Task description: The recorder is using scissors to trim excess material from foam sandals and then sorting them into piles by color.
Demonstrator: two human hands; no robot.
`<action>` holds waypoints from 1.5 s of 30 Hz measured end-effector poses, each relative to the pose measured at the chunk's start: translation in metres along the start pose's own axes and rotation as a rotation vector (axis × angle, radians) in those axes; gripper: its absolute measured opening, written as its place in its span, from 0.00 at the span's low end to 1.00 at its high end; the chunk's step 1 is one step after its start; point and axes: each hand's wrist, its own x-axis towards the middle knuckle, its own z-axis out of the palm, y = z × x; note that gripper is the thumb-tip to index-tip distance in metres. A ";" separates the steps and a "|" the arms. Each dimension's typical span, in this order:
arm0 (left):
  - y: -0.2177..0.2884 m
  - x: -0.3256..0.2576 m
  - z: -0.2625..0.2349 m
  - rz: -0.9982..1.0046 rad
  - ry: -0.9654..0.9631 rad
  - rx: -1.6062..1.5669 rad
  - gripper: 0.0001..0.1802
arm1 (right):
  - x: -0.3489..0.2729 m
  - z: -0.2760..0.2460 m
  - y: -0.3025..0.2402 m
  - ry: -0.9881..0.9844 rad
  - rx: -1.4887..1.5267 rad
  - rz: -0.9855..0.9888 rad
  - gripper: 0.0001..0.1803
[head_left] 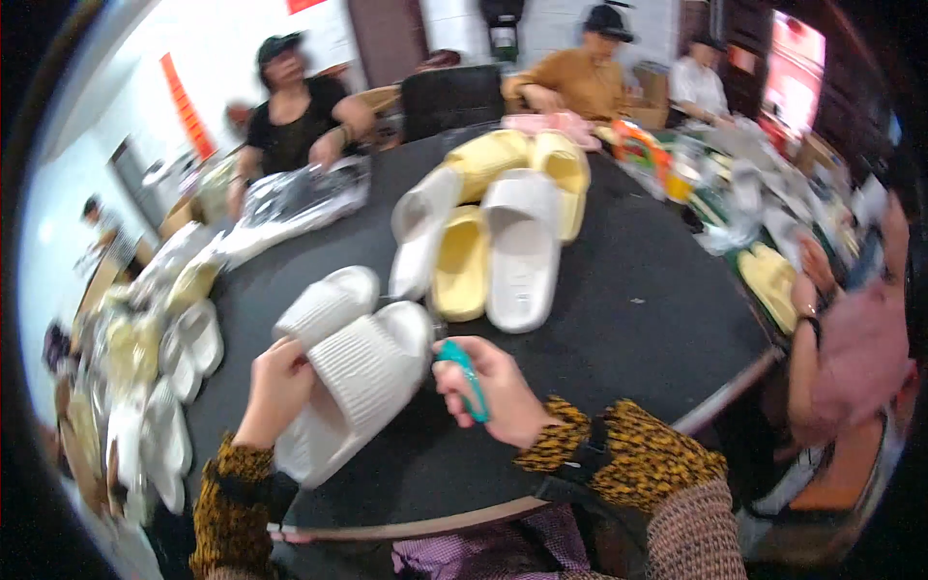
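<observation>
My left hand (pixel 280 387) is closed on a pair of white ribbed slippers at the near left of the table. The nearer white slipper (pixel 362 372) is tilted, its sole end pointing toward me, and the other white slipper (pixel 333 304) lies behind it. Just right of them, my right hand (pixel 498 387) is closed around teal-handled scissors (pixel 462 377); their blades are hardly visible beside the slipper. Beyond my hands lie a yellow slipper (pixel 461 266), a white slipper (pixel 522 251) and several more in both colours.
The dark round-edged table (pixel 657 319) spreads ahead. Bagged slippers (pixel 135 348) crowd its left side, with clear plastic bags (pixel 300 203) farther back. Several people sit around it; a person in pink (pixel 851 348) is close on the right, by yellow slippers (pixel 768 280).
</observation>
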 end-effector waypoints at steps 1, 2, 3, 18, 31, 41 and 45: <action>0.013 0.002 -0.001 0.001 0.043 -0.073 0.10 | -0.002 -0.002 -0.003 0.026 0.036 0.012 0.22; 0.014 0.003 -0.011 -0.036 0.005 0.014 0.09 | -0.002 -0.002 -0.002 0.015 0.070 -0.019 0.22; 0.007 0.003 -0.013 0.021 0.089 0.007 0.07 | -0.002 0.003 -0.002 0.034 0.047 -0.011 0.21; 0.063 0.070 0.078 0.077 -0.070 -0.016 0.10 | -0.023 0.013 -0.011 -0.083 -0.022 -0.365 0.25; 0.111 0.128 0.134 0.050 -0.220 -0.263 0.14 | -0.019 0.005 -0.037 -0.045 0.165 -0.310 0.26; 0.166 0.169 0.182 0.033 -0.344 -0.477 0.08 | -0.004 -0.009 -0.045 0.077 0.234 -0.398 0.26; 0.183 0.175 0.184 0.111 -0.323 -0.474 0.09 | 0.006 -0.015 -0.044 -0.011 0.306 -0.422 0.27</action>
